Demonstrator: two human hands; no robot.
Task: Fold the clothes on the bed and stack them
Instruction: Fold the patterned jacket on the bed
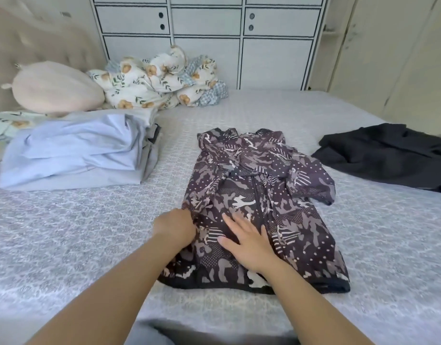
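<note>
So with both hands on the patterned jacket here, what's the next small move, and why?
Probably fold the left side inward. The left hand grips the patterned jacket at its left edge while the right hand presses flat on the front, pinning it. The right sleeve already lies across the chest, and a folded stack waits to the left.

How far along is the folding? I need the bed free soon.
Done: a stack of folded clothes with a light blue piece on top sits at the left. In hand: the patterned jacket lies spread out, not yet folded; the left hand grips its left edge while the right hand presses flat on its front. Left: the black garment lies crumpled at the right, untouched.
</note>
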